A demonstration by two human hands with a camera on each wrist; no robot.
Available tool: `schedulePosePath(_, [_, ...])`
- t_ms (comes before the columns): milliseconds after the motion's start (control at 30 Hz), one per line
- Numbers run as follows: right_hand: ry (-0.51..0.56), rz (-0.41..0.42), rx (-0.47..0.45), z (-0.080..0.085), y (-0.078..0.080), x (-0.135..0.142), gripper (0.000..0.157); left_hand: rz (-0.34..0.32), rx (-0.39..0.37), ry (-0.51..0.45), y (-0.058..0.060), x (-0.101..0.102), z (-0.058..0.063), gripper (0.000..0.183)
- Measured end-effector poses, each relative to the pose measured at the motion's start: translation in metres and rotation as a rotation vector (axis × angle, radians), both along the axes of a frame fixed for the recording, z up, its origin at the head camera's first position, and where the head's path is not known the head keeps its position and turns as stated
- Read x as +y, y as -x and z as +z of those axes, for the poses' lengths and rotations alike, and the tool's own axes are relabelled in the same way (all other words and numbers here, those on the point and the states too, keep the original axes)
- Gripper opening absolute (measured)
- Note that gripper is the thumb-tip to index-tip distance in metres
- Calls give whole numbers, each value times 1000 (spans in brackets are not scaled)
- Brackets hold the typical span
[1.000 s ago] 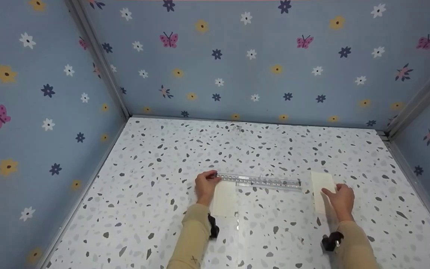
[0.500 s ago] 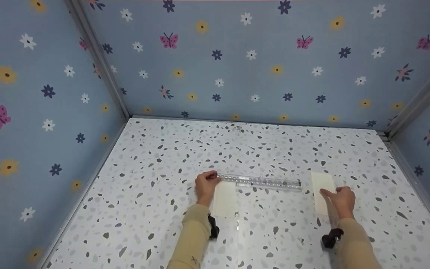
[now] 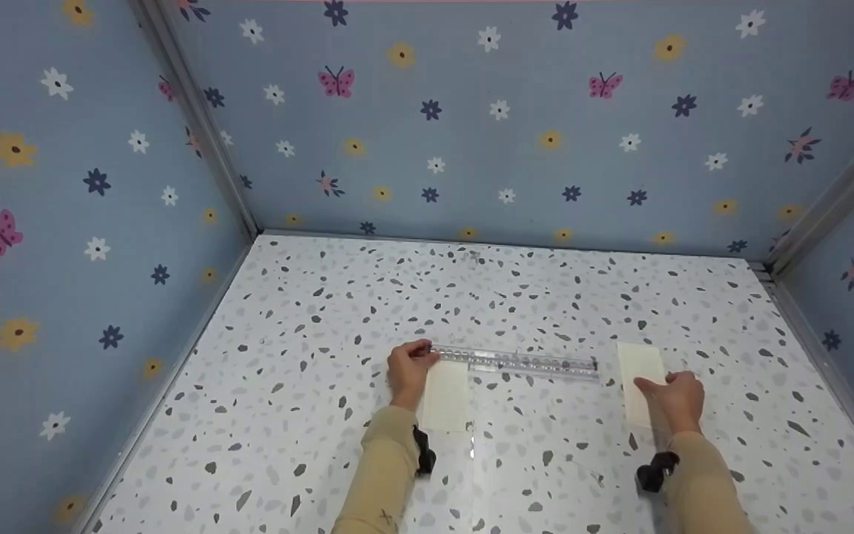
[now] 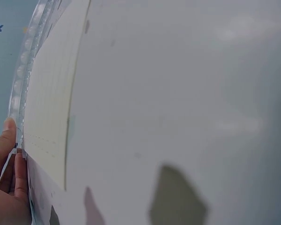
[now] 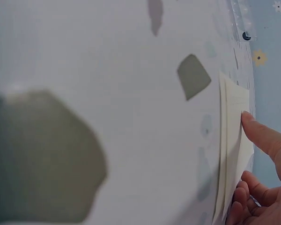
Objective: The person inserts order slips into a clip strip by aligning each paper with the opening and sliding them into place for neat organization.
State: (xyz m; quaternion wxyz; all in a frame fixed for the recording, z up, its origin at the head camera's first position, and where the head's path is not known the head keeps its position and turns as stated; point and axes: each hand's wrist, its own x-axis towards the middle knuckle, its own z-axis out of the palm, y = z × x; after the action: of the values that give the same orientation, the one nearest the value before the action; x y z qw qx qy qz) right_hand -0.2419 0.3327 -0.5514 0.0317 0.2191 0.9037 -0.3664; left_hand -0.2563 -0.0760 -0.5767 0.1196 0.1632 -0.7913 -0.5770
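My left hand (image 3: 406, 372) pinches the left end of a clear plastic ruler (image 3: 520, 361) patterned with a row of round shapes. The ruler spans the upper edge of a cream paper slip (image 3: 445, 399), which lies on the table; faint printed lines show on this slip in the left wrist view. To the right, my right hand (image 3: 682, 400) holds the right edge of cream paper slips (image 3: 636, 363), its thumb (image 5: 260, 131) on top and the other fingers curled at the edge beneath. Layered edges of these slips show in the right wrist view.
The speckled white table (image 3: 323, 326) is bounded by a blue flowered back wall (image 3: 471, 148) and side walls. Grey metal strips (image 3: 190, 104) run along the corners. A black wrist device (image 3: 424, 451) sits on the left sleeve, another black device (image 3: 657, 472) on the right.
My right hand shifts very slightly on the paper slips, its thumb moving a little left and down. The left hand and the ruler stay where they were.
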Motion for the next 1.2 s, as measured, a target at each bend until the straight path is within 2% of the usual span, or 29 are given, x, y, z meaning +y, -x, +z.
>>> schedulePosePath(567, [30,-61,19,-3,0,-2,64,-1,-3,-15,1,1,0,24])
schedulePosePath(800, [49,-64,77,-5,-3,-4,62,13,0,-15,0,1,0,24])
schedulePosePath(967, [85,-80,55,-4,-3,-5,63,6,1,-17,1,2,-1,23])
schedulePosePath(1200, [76,-84,57,-5,-4,-4,58,2,-11,-25,1,1,0,23])
